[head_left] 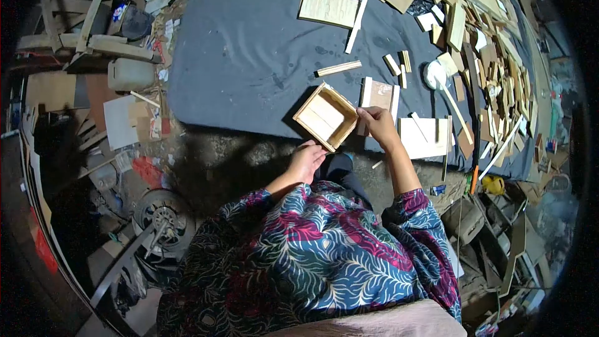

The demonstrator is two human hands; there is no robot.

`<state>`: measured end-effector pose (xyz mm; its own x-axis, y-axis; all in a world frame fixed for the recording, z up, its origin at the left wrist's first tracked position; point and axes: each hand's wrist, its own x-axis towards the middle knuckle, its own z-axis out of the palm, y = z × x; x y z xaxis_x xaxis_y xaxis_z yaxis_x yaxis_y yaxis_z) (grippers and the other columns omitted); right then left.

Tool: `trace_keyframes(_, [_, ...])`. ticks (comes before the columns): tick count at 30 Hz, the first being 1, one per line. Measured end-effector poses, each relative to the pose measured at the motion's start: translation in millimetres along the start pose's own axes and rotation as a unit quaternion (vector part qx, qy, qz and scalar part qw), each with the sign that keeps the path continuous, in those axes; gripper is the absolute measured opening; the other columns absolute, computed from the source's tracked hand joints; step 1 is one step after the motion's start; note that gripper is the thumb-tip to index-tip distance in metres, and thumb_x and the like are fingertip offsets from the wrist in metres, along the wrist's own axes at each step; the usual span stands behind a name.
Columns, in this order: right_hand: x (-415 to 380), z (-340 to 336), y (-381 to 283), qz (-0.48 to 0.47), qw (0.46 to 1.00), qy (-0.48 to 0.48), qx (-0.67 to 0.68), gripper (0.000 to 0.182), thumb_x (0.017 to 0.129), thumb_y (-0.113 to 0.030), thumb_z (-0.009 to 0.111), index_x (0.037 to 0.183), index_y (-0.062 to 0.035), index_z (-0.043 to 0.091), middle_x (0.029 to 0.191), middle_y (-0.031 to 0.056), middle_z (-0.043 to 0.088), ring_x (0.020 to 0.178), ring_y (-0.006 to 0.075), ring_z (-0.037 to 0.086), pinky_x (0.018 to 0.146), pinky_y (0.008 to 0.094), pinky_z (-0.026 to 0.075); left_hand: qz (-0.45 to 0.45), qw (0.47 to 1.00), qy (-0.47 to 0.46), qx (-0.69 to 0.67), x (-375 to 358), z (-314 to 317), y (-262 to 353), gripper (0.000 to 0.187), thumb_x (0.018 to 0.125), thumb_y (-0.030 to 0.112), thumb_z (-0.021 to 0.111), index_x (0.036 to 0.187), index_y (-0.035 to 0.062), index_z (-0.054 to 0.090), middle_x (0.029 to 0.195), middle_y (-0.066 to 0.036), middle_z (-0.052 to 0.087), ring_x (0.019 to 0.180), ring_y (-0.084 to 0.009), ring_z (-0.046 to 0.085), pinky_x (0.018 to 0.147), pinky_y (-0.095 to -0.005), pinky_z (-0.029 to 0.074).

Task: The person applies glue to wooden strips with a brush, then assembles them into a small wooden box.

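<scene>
A small open wooden box is lying at the near edge of the dark mat, among scattered wood offcuts. The right hand is gripping its right wall, while the left hand is hovering loosely curled below, holding nothing visible. Being steadied on one side only, the box could be sliding off the mat.

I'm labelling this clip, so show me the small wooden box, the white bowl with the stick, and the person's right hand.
small wooden box (325,117), head view, on its inner floor.
white bowl (435,75), head view, on its rim.
right hand (378,123), head view, on the back of the hand.
</scene>
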<state>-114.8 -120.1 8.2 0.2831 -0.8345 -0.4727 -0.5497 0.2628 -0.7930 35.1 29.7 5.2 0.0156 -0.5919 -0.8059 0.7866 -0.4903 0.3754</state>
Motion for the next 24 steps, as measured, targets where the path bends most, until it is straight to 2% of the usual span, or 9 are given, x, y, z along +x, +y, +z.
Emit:
trace_keyframes(1, [-0.2,-0.1,-2.0,0.002,1.000,-0.004,-0.002,0.025,0.076,-0.021,0.059,0.083,0.0034,0.061,0.068,0.0122,0.061,0.061,0.0154,0.055,0.058,0.0273,0.043,-0.003,0.999,0.029,-0.023,0.3,1.8,-2.2,0.026,0.080,0.011,0.043,0.105,0.0051,0.044,0.096,-0.004,0.051,0.094,-0.0148,0.046,0.083,-0.0269,0.036])
trace_keyframes(4, [-1.2,-1.3,-5.5,0.044,0.999,-0.021,-0.015,0.025,0.075,-0.020,0.060,0.081,0.0041,0.061,0.068,0.0119,0.061,0.062,0.0143,0.054,0.058,0.0265,0.042,-0.003,0.999,0.012,-0.033,-1.4,3.9,-2.9,0.028,0.079,0.011,0.043,0.106,0.0039,0.044,0.097,-0.004,0.051,0.094,-0.0150,0.047,0.085,-0.0272,0.035])
trace_keyframes(8, [0.9,1.3,1.7,0.004,1.000,-0.004,-0.007,0.025,0.076,-0.020,0.060,0.079,0.0051,0.060,0.064,0.0111,0.059,0.057,0.0138,0.053,0.053,0.0263,0.041,-0.017,0.999,0.003,-0.050,-2.7,6.5,0.4,0.030,0.078,0.011,0.045,0.106,0.0037,0.044,0.100,-0.004,0.050,0.094,-0.0151,0.046,0.085,-0.0275,0.035])
trace_keyframes(13, [0.0,2.0,-0.9,-0.047,0.998,0.015,-0.026,0.025,0.076,-0.020,0.059,0.079,0.0056,0.060,0.061,0.0107,0.058,0.052,0.0134,0.053,0.048,0.0259,0.041,-0.018,0.995,0.051,-0.088,-4.8,12.0,-2.1,0.028,0.077,0.012,0.045,0.104,0.0047,0.045,0.101,-0.004,0.050,0.093,-0.0156,0.046,0.083,-0.0277,0.035])
trace_keyframes(15, [-6.4,-1.4,-15.2,0.035,0.999,-0.019,0.003,0.025,0.076,-0.019,0.060,0.081,0.0053,0.060,0.064,0.0116,0.060,0.056,0.0140,0.054,0.053,0.0256,0.043,-0.024,0.995,0.070,-0.066,-8.8,20.8,-0.1,0.026,0.077,0.012,0.045,0.102,0.0052,0.045,0.100,-0.004,0.050,0.091,-0.0165,0.047,0.082,-0.0285,0.036])
trace_keyframes(16, [-6.9,-0.9,-14.2,0.034,0.999,-0.020,0.002,0.025,0.076,-0.019,0.060,0.081,0.0053,0.060,0.064,0.0116,0.060,0.056,0.0140,0.054,0.053,0.0256,0.043,-0.028,0.995,0.091,-0.044,-10.2,24.4,0.9,0.025,0.076,0.012,0.045,0.100,0.0058,0.045,0.099,-0.005,0.050,0.090,-0.0174,0.048,0.080,-0.0292,0.037])
trace_keyframes(18, [-5.9,2.7,-9.5,0.021,0.998,0.002,0.051,0.025,0.075,-0.019,0.060,0.084,0.0049,0.060,0.069,0.0122,0.061,0.061,0.0139,0.055,0.057,0.0256,0.044,-0.018,0.995,0.071,-0.068,-6.6,23.0,-2.3,0.023,0.076,0.011,0.045,0.098,0.0065,0.045,0.097,-0.005,0.050,0.088,-0.0180,0.048,0.079,-0.0297,0.038])
trace_keyframes(22, [-2.2,3.9,-0.9,0.002,1.000,0.014,0.027,0.026,0.075,-0.019,0.060,0.087,0.0043,0.060,0.073,0.0126,0.062,0.064,0.0138,0.057,0.059,0.0253,0.044,-0.014,0.992,0.064,-0.107,-5.4,22.9,-3.4,0.021,0.073,0.008,0.043,0.094,0.0075,0.046,0.090,-0.006,0.051,0.083,-0.0187,0.049,0.075,-0.0295,0.041])
trace_keyframes(24, [-2.5,4.0,-1.5,-0.014,1.000,0.008,0.011,0.025,0.078,-0.019,0.056,0.091,0.0028,0.060,0.075,0.0053,0.061,0.066,0.0077,0.052,0.058,0.0216,0.042,-0.013,0.990,0.064,-0.121,-5.1,22.5,-3.8,0.021,0.072,0.007,0.043,0.093,0.0077,0.046,0.089,-0.006,0.051,0.083,-0.0187,0.049,0.075,-0.0294,0.041])
